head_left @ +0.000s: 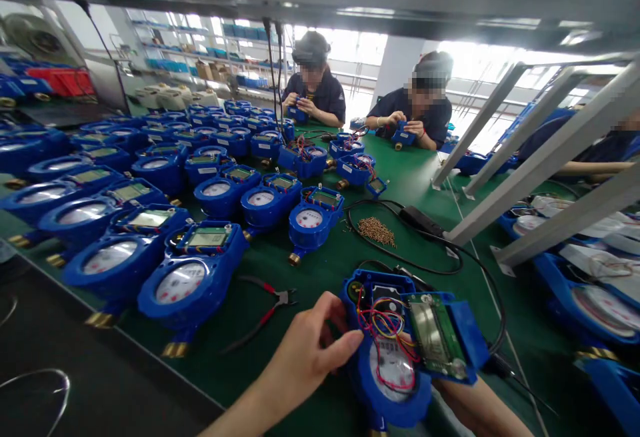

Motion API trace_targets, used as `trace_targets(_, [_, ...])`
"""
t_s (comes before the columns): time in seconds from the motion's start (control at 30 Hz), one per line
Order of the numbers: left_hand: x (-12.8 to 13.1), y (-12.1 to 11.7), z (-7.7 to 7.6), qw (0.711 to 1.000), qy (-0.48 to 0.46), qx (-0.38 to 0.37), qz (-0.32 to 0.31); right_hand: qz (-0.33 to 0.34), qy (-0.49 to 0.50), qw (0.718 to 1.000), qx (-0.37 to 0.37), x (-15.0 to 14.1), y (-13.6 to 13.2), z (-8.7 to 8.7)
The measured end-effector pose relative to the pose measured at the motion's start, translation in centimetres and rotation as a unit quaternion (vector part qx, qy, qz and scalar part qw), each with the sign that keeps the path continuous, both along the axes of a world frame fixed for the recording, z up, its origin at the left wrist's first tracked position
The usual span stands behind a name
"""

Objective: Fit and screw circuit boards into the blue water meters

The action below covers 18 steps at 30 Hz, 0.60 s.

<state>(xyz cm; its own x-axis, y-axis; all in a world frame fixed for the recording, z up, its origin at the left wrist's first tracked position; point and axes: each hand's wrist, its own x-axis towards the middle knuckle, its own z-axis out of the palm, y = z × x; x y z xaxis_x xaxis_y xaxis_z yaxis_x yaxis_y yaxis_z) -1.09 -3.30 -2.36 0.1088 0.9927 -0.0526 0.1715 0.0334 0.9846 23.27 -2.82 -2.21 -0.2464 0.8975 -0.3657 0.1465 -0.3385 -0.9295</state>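
A green-topped table (425,177) fills the frame. Rows of closed blue plastic water meters with round dials and small screens (180,277) crowd the left half, running from the lower left up toward the upper centre. Between them and the hands, at lower centre, lie red-handled side cutters (265,314) flat on the table. A small heap of brass-coloured screws (376,230) sits at centre, ringed by a black cable (440,240) that runs down the right side. Grey metal frame bars (550,157) slant across the upper right. At the far side of the table, upper centre, two other people in dark shirts each hold a blue meter in their own hands.

At the bottom centre, an open blue water meter with loose red, yellow and blue wires and a green circuit board on its swung-out lid (400,344) is held just above the table edge. The left hand (310,350) rests against its left side, grip spread, thumb tip touching the body beside the wires. The right hand (465,400) is under the meter, mostly hidden; I cannot tell how its grip is set.
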Motion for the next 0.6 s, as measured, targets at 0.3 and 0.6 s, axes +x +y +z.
trace_targets(0.3, [-6.2,9.9,1.0,0.960,0.028,0.057,0.272,0.048,0.017,0.996,-0.077,0.7,0.4,0.3])
trace_targets(0.6, [-5.4,15.4,-1.0,0.962,-0.166,-0.074,0.203,-0.002,-0.023,0.997,-0.067,1.9,0.4,1.6])
